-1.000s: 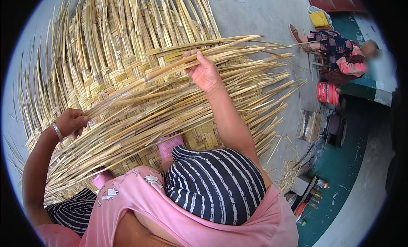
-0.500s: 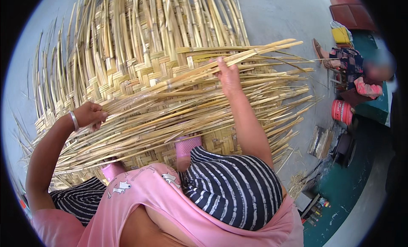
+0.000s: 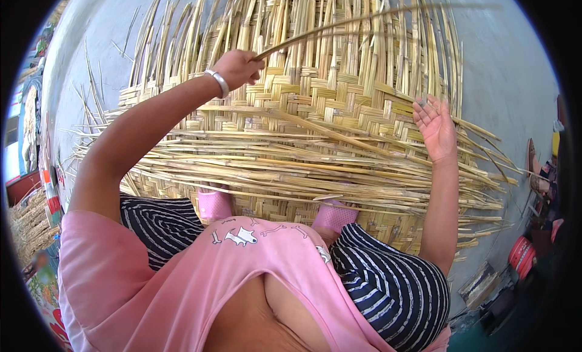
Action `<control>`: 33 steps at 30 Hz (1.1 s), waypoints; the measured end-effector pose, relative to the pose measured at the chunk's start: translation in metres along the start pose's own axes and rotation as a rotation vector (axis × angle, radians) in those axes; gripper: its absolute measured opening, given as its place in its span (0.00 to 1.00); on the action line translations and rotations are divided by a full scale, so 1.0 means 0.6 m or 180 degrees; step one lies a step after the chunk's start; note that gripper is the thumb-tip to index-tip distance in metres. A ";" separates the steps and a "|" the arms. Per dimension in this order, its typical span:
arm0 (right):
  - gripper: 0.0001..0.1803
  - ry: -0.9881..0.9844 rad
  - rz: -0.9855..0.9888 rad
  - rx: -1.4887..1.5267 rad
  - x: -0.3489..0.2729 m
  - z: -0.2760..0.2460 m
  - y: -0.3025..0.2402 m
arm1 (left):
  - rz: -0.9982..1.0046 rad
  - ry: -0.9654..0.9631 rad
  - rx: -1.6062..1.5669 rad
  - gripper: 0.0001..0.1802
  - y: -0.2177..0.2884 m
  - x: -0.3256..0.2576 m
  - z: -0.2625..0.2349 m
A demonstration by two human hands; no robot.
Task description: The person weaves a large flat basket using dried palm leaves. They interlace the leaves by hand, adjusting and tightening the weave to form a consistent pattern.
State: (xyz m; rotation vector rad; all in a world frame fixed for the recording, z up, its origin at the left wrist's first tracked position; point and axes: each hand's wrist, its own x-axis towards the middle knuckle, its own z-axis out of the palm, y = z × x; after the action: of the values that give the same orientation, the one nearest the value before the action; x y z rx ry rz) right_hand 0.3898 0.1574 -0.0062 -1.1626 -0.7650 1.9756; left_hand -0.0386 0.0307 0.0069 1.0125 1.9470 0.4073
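Observation:
My left hand point(image 3: 237, 67), with a silver bracelet at the wrist, is closed around one end of a long split reed strip point(image 3: 321, 29). The strip is raised over the far part of a woven reed mat point(image 3: 339, 97) and slants out to the right, its far end blurred. Palm up, my right hand point(image 3: 436, 134) is open over the mat's right side, fingers a little apart, beside the ends of some strips. Between my hands and my feet lies a heap of loose reed strips point(image 3: 291, 167) running left to right across the mat.
My pink shoes point(image 3: 335, 215) stand on the near part of the mat. Unwoven reed ends point(image 3: 182, 36) fan out at the far side. On the right are another person's foot point(image 3: 532, 161) and a red bucket point(image 3: 522, 256). A straw-like bundle point(image 3: 30, 224) lies far left.
The view has swung left. My left hand has moved farther out and now holds up a single strip. My right hand has left the raised strips it was touching and turned palm up.

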 end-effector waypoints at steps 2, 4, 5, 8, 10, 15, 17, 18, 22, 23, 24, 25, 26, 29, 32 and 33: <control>0.24 -0.0159 0.0202 -0.0317 0.006 0.010 0.002 | 0.0017 0.0518 -0.0657 0.13 0.028 0.030 0.003; 0.23 -0.0331 0.0340 -0.0659 0.012 0.032 0.003 | -0.0168 0.0781 -0.1403 0.15 0.051 0.063 0.011; 0.23 -0.0369 0.0430 -0.0827 0.016 0.043 0.004 | -0.0195 0.0861 -0.1561 0.15 0.049 0.083 0.013; 0.22 -0.0575 0.0657 -0.1304 0.036 0.070 0.006 | -0.0317 0.1110 -0.1829 0.18 0.048 0.132 0.032; 0.22 -0.0663 0.0791 -0.1574 0.050 0.089 0.005 | -0.0453 0.0857 -0.2022 0.20 0.023 0.184 0.038; 0.26 -0.1152 0.0974 -0.2049 0.105 0.145 0.011 | -0.0038 0.1396 -0.0416 0.19 -0.086 0.290 0.032; 0.25 -0.1331 0.0895 -0.2200 0.134 0.180 0.017 | -0.0233 0.1436 -0.0550 0.17 -0.069 0.290 0.039; 0.25 -0.1426 0.0851 -0.2270 0.148 0.199 0.020 | -0.0352 0.1472 -0.0700 0.16 -0.057 0.287 0.037; 0.25 -0.1779 0.0635 -0.2715 0.201 0.263 0.042 | -0.0363 0.1903 -0.0658 0.16 -0.043 0.273 0.028; 0.26 -0.1804 0.0725 -0.2957 0.223 0.265 0.049 | -0.0404 0.1929 -0.0717 0.16 -0.047 0.272 0.022; 0.27 -0.1791 0.0802 -0.2992 0.236 0.267 0.053 | -0.0441 0.1950 -0.0779 0.17 -0.048 0.271 0.019; 0.27 -0.1803 0.0872 -0.3030 0.248 0.273 0.058 | -0.0655 0.1904 -0.1103 0.16 -0.044 0.268 0.022; 0.28 -0.1803 0.0922 -0.3075 0.256 0.279 0.056 | -0.0672 0.1706 -0.1286 0.16 -0.031 0.259 0.019; 0.28 -0.1624 0.1110 -0.3377 0.273 0.291 0.060 | -0.0654 0.1272 -0.1902 0.13 -0.032 0.255 0.010; 0.25 -0.1385 0.1024 -0.3183 0.286 0.298 0.076 | -0.0891 0.0962 -0.2559 0.12 -0.037 0.259 -0.011; 0.24 -0.1418 0.1049 -0.3014 0.294 0.298 0.080 | -0.1035 0.0975 -0.2419 0.12 -0.036 0.259 -0.017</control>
State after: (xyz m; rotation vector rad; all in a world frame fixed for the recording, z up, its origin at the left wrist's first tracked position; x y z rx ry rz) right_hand 0.1551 0.2489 -0.0524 -1.4197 -1.9946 2.2219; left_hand -0.1016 0.1401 -0.0866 0.1465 1.9171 1.0542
